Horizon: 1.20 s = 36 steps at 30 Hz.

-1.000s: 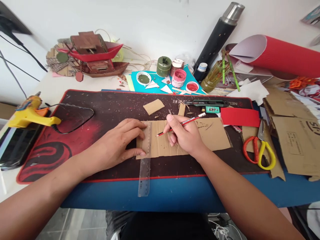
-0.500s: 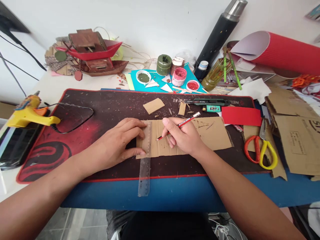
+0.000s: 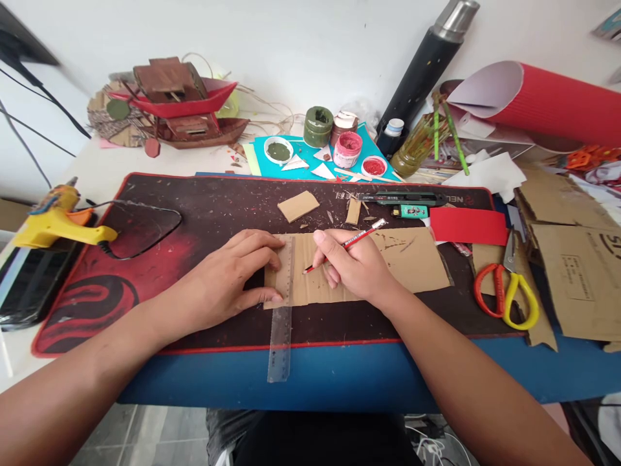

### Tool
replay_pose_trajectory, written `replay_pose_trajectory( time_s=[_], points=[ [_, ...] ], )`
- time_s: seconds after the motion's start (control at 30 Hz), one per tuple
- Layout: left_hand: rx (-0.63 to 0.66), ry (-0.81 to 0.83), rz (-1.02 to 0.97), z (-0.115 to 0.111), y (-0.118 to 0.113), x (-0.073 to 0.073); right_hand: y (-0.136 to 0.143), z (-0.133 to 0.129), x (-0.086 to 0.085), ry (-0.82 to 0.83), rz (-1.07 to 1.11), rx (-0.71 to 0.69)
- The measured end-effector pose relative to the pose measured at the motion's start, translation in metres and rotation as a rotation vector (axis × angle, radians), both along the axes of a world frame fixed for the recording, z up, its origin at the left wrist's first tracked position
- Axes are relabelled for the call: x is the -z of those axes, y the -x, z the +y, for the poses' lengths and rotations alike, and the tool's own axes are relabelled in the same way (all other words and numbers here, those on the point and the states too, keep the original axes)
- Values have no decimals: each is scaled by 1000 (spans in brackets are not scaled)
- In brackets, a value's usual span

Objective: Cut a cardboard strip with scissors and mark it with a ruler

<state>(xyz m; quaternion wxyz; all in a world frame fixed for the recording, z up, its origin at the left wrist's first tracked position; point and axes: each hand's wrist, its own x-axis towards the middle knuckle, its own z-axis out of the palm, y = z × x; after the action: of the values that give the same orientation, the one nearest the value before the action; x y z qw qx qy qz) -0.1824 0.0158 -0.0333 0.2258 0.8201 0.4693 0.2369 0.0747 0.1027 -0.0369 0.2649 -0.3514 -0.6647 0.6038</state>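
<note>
A long strip of cardboard (image 3: 420,266) lies on the dark desk mat (image 3: 204,330). Across its left end runs a clear ruler (image 3: 280,346), which sticks out past the near edge of the mat. My left hand (image 3: 237,275) holds the ruler against the cardboard, thumb near the close edge and bent fingers toward the far edge. In my right hand (image 3: 356,266) is a red and black pencil (image 3: 358,237), pinched in a writing grip. Its tip is just right of the ruler, over the cardboard; whether it touches cannot be made out.
Beyond the strip lie small cardboard pieces (image 3: 298,206), a utility knife (image 3: 407,197) and red paper (image 3: 468,225). Scissors (image 3: 507,291) rest at right, a yellow glue gun (image 3: 63,220) at left. Paint jars (image 3: 319,126) and model boats (image 3: 179,107) stand along the back.
My right hand and the pencil have shifted very slightly to the left. The ruler, the cardboard and my left hand stay practically where they were.
</note>
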Motion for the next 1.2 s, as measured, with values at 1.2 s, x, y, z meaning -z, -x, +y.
replay_pose_trajectory(
  time_s=[1.2],
  points=[
    [3,-2,10,0,2,2,2,-1,-7,7,-33,-5]
  ],
)
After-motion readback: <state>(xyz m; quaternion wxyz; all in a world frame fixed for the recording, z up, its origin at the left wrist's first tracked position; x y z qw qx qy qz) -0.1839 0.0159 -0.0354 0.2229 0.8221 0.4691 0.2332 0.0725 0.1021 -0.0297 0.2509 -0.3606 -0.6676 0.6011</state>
